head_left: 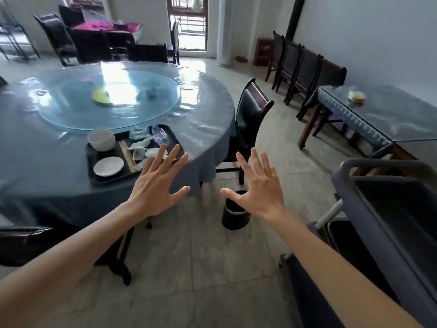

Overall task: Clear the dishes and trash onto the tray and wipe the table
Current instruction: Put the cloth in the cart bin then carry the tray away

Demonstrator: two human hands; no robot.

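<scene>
Dishes and trash sit together on the black tray (pixel 94 159) near the edge of the round table (pixel 205 107): a white bowl (pixel 101 139) at its far left corner, a small white saucer (pixel 108 166) nearer me, wooden chopsticks (pixel 126 155) beside them, and crumpled wrappers (pixel 146 147) with a crushed plastic bottle (pixel 160 133) on the right side. My left hand (pixel 156 185) is spread wide in front of the tray's near right corner, fingers straight and apart, holding nothing. My right hand (pixel 257 188) is spread the same way, over the floor above a small black bin (pixel 234 218). On the glass turntable (pixel 71 110) lies a yellow cloth (pixel 101 97). A grey cart (pixel 378 185) stands at my right.
</scene>
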